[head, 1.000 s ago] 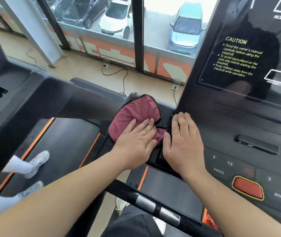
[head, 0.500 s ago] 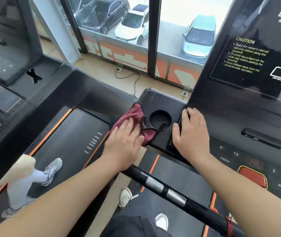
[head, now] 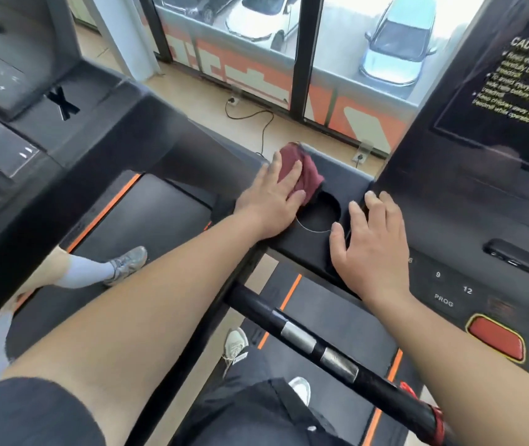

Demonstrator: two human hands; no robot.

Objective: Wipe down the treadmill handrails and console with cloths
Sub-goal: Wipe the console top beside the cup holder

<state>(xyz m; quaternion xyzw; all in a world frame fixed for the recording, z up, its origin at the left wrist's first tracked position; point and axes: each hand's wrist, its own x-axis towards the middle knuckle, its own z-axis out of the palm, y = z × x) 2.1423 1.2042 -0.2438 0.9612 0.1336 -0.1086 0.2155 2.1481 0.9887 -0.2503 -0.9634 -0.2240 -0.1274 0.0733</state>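
Big black console [head: 469, 239] fills the 3 o'clock side, its caution panel cut off at the frame edge. The cup-holder wing [head: 347, 178] juts out toward 9 o'clock, and the maroon cloth [head: 301, 170] has just swept up to its far corner at 12 o'clock, off the near edge, so that wing looks nearly covered. Left hand [head: 273, 201] flat, fingers spread, pressing the cloth. Right hand [head: 369, 249] open, empty, bracing. The handrail [head: 305, 339] is unwiped by my reading; the cloth is blurred.

Gym, treadmills [head: 166, 217] side by side, console [head: 482, 284], parking-lot windows [head: 353, 43]
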